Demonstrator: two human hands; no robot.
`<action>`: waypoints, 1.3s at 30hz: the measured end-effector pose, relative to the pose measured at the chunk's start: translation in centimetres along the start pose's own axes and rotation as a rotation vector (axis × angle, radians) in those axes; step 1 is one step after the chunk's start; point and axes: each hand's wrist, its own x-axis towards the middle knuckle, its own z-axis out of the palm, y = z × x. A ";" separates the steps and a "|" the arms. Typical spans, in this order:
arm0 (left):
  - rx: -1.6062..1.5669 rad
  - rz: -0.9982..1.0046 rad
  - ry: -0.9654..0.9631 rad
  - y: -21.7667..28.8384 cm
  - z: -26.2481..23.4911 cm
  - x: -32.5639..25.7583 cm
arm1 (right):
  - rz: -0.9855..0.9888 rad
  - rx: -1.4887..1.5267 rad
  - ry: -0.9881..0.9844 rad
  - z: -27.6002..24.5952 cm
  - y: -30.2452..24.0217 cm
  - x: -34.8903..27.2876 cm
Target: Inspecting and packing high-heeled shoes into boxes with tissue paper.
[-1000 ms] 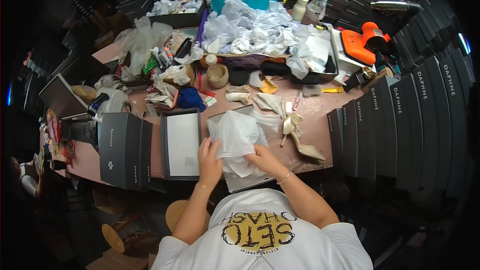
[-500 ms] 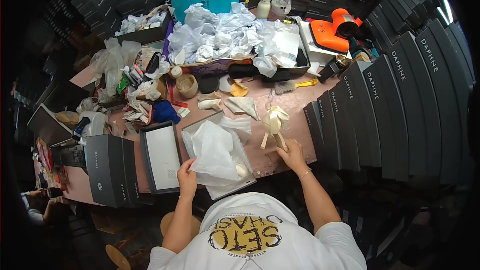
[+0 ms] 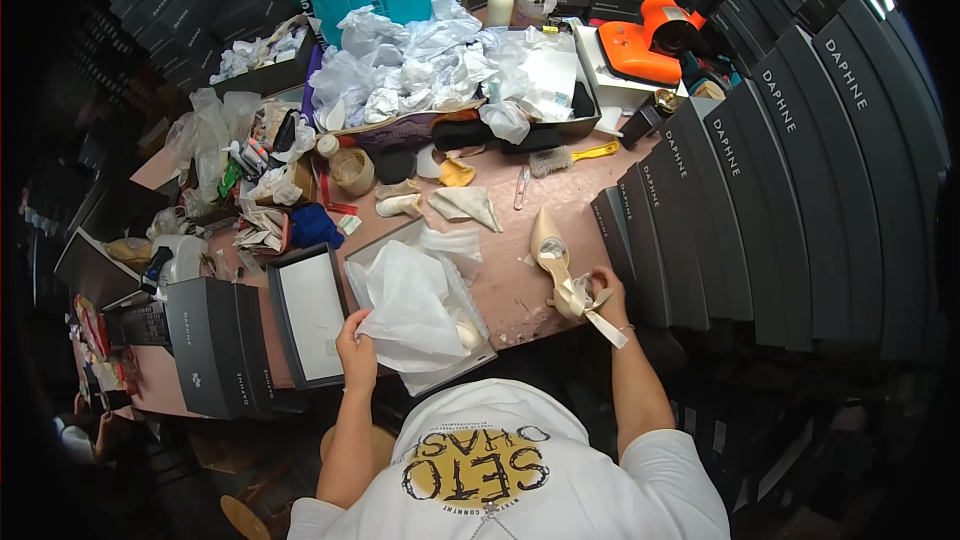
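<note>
My right hand [image 3: 608, 296] grips a cream pointed shoe [image 3: 546, 242] by its heel end, where a ribbon bow and loose ribbon ends hang. The shoe's toe points away from me, and crumpled stuffing shows inside it. My left hand [image 3: 357, 342] pinches the edge of white tissue paper [image 3: 408, 290] lying over an open grey shoebox [image 3: 455, 376]. A second cream shoe [image 3: 467, 334] shows partly from under the tissue. To the left of the box lies a dark lid [image 3: 305, 305] with a white inside.
Closed dark shoeboxes [image 3: 735, 200] line the right side, and more [image 3: 205, 345] stand left. Crumpled paper [image 3: 400, 65] fills a tray at the back. A yellow-handled brush [image 3: 575, 157], a jar [image 3: 351, 170], folded cloths [image 3: 466, 207] and an orange device [image 3: 640, 50] lie beyond the shoebox.
My right hand has turned the shoe, so its toe now points away from me and its side shows. My left hand keeps its pinch on the tissue. The whole view has shifted slightly.
</note>
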 end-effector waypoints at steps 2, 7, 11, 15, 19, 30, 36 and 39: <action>-0.004 0.025 -0.012 -0.5 -0.3 0.0 | 0.030 0.391 0.054 -2.6 -1.5 -2.7; 0.045 0.177 -0.007 0.4 0.9 -0.1 | -0.186 0.387 -0.129 -0.4 -6.8 -9.1; 0.243 0.351 -0.120 2.7 1.8 0.0 | -0.133 0.040 -0.119 4.5 -7.9 -7.2; 0.288 0.420 -0.157 3.7 1.4 0.1 | 0.102 1.169 -0.202 3.6 -10.1 -9.9; 0.303 0.431 -0.191 2.9 1.0 -0.3 | 0.084 1.371 -0.330 3.2 -13.1 -13.6; -0.372 -0.271 -0.472 4.1 2.0 -2.6 | -0.605 -0.035 -0.395 5.3 -22.8 -18.1; -1.060 -0.583 -0.643 3.5 3.0 -2.9 | -1.218 -0.362 -0.346 11.3 -26.0 -21.5; -1.155 -0.871 -0.560 0.1 2.4 -2.4 | -1.305 -0.261 -0.329 12.3 -24.6 -22.4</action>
